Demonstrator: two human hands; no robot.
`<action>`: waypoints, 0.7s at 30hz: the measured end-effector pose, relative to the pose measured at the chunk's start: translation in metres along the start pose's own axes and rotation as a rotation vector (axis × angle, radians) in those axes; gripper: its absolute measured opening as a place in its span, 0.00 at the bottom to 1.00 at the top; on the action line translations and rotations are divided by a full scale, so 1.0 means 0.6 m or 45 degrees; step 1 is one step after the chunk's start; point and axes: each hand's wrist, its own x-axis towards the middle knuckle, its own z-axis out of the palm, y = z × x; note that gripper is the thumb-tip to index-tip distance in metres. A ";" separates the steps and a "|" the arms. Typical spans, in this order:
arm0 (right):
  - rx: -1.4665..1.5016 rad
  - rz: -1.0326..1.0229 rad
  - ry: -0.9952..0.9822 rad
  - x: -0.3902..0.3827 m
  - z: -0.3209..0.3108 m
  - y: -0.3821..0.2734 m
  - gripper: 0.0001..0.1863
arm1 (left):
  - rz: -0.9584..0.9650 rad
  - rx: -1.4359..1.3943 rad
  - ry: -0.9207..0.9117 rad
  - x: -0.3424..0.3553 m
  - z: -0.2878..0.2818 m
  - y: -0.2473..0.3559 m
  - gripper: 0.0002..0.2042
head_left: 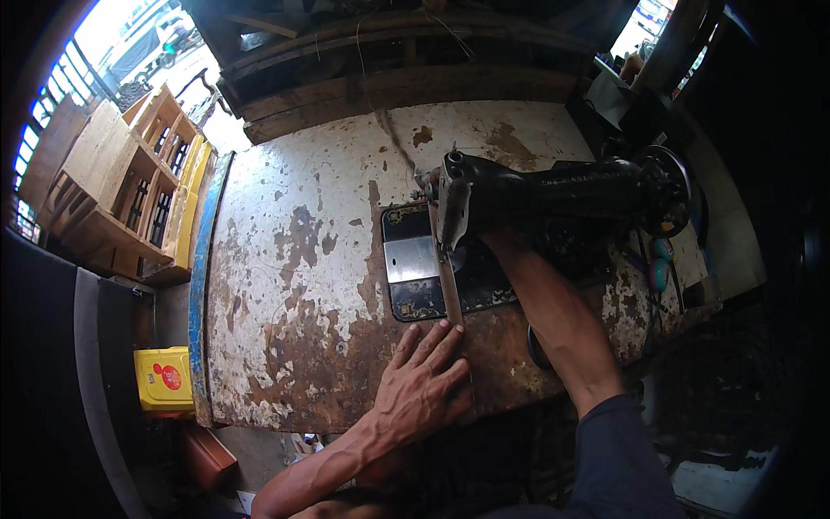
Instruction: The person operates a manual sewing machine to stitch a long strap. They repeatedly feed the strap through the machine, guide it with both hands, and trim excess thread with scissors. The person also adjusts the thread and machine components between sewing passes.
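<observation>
A black sewing machine with a bed plate stands on the worn, peeling tabletop. A narrow brownish strip runs from beneath its needle area toward the front edge. My left hand lies palm down over this strip, fingertips resting on and beside it just in front of the plate, fingers slightly apart. My right hand reaches from the lower right under the machine's arm; its fingers are hidden behind the machine head, so what they touch cannot be seen.
Wooden crates stand at the left beside a blue table edge, with a yellow container lower down. A dark wooden structure borders the back. A teal item and cords lie right of the machine.
</observation>
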 end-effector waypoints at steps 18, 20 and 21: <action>-0.300 -0.129 0.053 0.110 -0.024 -0.124 0.09 | -0.105 0.078 0.002 0.064 -0.013 -0.055 0.27; -0.380 -0.006 0.054 0.123 -0.023 -0.131 0.10 | -0.109 0.068 0.005 0.072 -0.016 -0.065 0.28; -0.427 0.100 0.061 0.129 -0.023 -0.133 0.10 | -0.108 0.061 0.009 0.076 -0.016 -0.071 0.28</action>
